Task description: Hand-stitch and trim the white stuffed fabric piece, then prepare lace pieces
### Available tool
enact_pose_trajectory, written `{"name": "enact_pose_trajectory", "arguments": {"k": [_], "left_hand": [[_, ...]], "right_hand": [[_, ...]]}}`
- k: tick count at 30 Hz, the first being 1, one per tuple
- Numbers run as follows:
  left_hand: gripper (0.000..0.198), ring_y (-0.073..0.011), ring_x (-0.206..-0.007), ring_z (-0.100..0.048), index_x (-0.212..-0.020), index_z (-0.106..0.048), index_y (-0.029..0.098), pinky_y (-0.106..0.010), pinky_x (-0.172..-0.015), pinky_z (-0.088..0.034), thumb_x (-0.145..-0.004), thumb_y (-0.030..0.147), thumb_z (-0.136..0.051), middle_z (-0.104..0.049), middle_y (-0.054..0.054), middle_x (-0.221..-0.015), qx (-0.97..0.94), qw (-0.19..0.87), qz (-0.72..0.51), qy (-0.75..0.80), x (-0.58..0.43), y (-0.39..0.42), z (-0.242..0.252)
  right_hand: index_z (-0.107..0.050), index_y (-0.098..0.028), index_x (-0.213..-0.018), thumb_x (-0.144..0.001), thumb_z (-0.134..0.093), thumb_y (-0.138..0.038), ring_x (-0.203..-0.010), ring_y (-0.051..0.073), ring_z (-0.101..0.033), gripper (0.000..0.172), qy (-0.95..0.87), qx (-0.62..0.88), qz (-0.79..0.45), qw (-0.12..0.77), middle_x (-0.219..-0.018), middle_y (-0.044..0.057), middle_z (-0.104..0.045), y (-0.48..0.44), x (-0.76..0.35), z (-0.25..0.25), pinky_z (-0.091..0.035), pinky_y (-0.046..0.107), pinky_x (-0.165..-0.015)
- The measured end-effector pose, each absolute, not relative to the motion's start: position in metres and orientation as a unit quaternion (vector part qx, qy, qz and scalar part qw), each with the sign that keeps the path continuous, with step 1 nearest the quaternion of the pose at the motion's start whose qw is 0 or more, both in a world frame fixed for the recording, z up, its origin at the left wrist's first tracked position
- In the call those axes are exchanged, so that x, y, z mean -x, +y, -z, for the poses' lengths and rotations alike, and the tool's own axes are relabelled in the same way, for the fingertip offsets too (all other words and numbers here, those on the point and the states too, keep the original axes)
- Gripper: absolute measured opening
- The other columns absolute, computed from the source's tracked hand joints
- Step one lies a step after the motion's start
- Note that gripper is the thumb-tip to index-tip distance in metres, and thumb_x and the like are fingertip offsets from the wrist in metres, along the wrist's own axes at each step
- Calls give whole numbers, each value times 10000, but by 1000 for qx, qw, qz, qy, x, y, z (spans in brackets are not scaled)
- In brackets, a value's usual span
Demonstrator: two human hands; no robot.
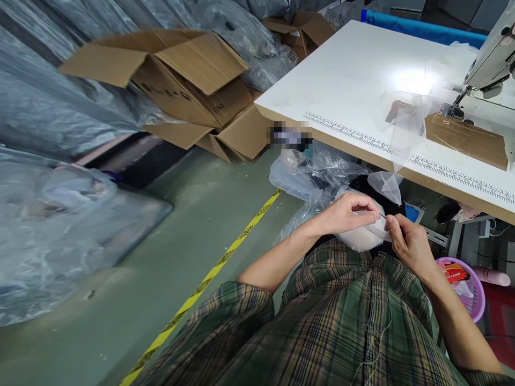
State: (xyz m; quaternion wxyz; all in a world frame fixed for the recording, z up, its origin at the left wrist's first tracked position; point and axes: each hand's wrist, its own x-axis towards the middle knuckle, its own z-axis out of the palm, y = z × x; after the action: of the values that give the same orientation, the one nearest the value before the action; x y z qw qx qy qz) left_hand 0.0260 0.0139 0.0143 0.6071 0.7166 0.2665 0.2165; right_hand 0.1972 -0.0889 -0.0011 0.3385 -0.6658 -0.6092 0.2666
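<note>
Above my lap, my left hand (354,212) is closed in a pinch, its thumb and fingertips together. Facing it, my right hand (410,244) pinches too. A thin dark piece (382,215) spans the small gap between the fingertips; its kind is too small to make out. Beneath both hands lies a bundle of sheer white fabric (358,237), touching the right fingers. A strip of sheer fabric (404,134) hangs over the edge of the white table (341,69). At the right stands a sewing machine (488,59) with its lamp lit.
Printed rulers (354,131) run along the table's front edge. Open cardboard boxes (193,80) and plastic-covered bundles (52,241) stand to the left. Yellow tape (217,268) crosses the green floor. A purple basket (478,300) sits low at the right. Clear plastic bags (322,166) lie under the table.
</note>
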Motion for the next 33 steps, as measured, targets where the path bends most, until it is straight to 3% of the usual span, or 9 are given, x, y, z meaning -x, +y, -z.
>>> {"name": "enact_pose_trajectory", "arguments": {"k": [13, 17, 21, 25, 29, 33], "left_hand": [[136, -115, -713, -604, -742, -681, 127, -223, -695, -476, -799, 248, -656, -671, -6, -728, -690, 637, -195, 284, -28, 12, -10], [144, -118, -724, -614, -758, -687, 124, -239, -730, -499, -816, 254, -666, -683, -10, -739, -678, 649, -196, 285, -29, 11, -7], [159, -117, -724, -616, -782, -698, 120, -237, -722, -499, -828, 272, -684, -691, -13, -749, -674, 651, -197, 287, -29, 12, -5], [230, -135, -772, -638, -791, -712, 123, -245, -747, -501, -845, 345, -701, -708, -26, -767, -686, 654, -183, 261, -28, 12, -5], [314, -154, -829, -668, -831, -713, 123, -260, -779, -515, -881, 431, -670, -732, -50, -831, -681, 669, -176, 242, -23, 8, -4], [262, -157, -875, -684, -995, -697, 142, -264, -800, -522, -860, 365, -697, -748, -58, -937, -711, 635, -186, 238, -9, 0, 4]], "right_hand": [[-574, -224, -709, -963, -341, -623, -455, 133, -400, 527, -619, 687, -210, 317, -535, -8, -508, -89, -191, 1, -266, 267, -497], [-572, -218, -692, -951, -357, -663, -487, 134, -426, 557, -572, 695, -238, 365, -563, -1, -533, -89, -195, 11, -308, 265, -509], [-671, -197, -922, -945, -401, -684, -671, 161, -559, 557, -535, 640, -312, 456, -810, 50, -668, -85, -202, 13, -424, 271, -586], [-683, -189, -1119, -794, -709, -617, -719, 161, -592, 538, -539, 596, -369, 467, -906, 50, -702, -80, -199, 11, -480, 284, -639], [-756, -202, -976, -791, -746, -498, -770, 187, -639, 349, -541, 579, -382, 475, -868, 47, -728, -83, -191, 7, -517, 315, -715], [-757, -198, -824, -791, -739, -485, -625, 144, -566, 289, -485, 593, -390, 511, -715, 17, -665, -99, -191, 7, -453, 261, -573]]}}
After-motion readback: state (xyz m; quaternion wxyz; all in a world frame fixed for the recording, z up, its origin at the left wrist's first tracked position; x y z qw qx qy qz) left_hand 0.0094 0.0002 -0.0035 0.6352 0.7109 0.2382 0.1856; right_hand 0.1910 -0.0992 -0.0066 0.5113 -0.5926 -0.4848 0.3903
